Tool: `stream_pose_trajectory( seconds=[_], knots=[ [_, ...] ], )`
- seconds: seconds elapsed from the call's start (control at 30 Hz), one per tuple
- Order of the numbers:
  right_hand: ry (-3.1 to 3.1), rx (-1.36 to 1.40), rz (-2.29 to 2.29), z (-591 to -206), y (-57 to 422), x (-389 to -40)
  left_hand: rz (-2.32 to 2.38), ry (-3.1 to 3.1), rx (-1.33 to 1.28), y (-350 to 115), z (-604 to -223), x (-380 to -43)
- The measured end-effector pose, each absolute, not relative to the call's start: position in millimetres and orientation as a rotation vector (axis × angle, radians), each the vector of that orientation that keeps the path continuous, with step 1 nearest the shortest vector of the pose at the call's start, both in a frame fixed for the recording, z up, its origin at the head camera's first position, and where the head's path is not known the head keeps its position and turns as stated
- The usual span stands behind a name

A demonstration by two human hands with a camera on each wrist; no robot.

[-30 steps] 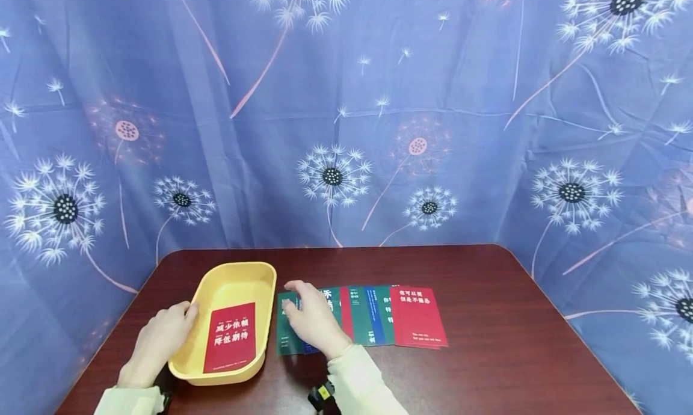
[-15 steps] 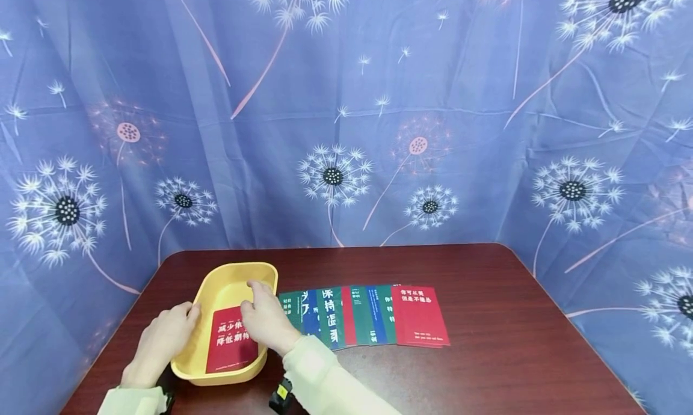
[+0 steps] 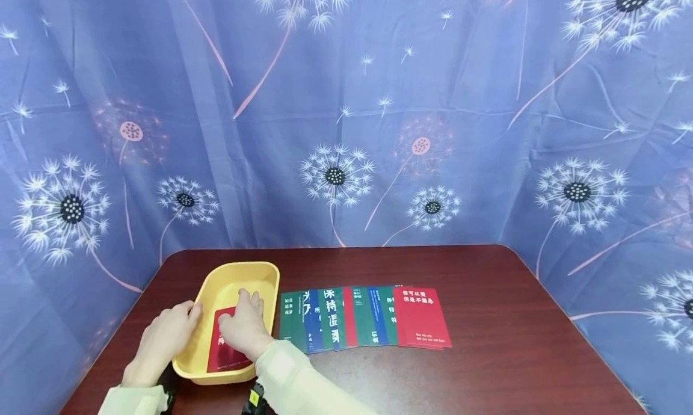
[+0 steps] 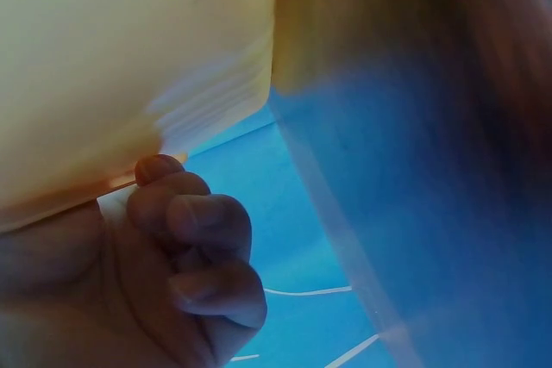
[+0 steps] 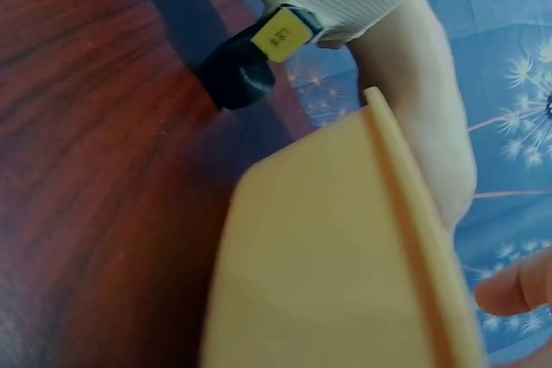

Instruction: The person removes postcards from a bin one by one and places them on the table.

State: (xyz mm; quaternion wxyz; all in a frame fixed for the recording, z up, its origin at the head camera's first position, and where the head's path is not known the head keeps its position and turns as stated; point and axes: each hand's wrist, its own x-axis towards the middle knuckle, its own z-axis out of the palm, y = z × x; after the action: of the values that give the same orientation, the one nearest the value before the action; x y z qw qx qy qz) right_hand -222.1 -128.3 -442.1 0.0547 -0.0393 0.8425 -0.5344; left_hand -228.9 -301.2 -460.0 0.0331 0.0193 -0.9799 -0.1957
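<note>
My left hand grips the left rim of a yellow plastic tray; the left wrist view has its curled fingers right at the edge. Inside the tray lies a red card with white lettering. Over that card is my right hand, thumb and fingers apart and reaching down, hiding most of its upper right part. Only the tip of the right thumb and a bit more show beyond the tray wall in the right wrist view.
To the right of the tray, an overlapping row of green, blue and red cards lies on the dark wooden table. A red card tops its right end. A blue dandelion-print curtain hangs behind.
My right hand has moved left from above the row of cards, over the tray's rim, and down to the red card inside. The left hand has stayed on the rim.
</note>
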Motion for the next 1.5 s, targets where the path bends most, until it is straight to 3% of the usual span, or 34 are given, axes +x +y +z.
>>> stream_pose_trajectory(
  seconds=[0.37,0.73,1.5],
  knots=[
    [2.336,0.078,-1.992,-445.7,-126.8,-231.7,-0.588,-3.010,0.066,-298.3,-458.4,-229.5],
    [2.251,0.204,-2.062,-445.8,-128.3,-233.4,-0.578,-3.018,0.062,-298.4,-457.6,-228.2],
    [2.487,-0.009,-1.806,-446.8,-124.7,-229.1,-0.587,-3.004,0.067,-299.8,-460.3,-229.1]
  ],
)
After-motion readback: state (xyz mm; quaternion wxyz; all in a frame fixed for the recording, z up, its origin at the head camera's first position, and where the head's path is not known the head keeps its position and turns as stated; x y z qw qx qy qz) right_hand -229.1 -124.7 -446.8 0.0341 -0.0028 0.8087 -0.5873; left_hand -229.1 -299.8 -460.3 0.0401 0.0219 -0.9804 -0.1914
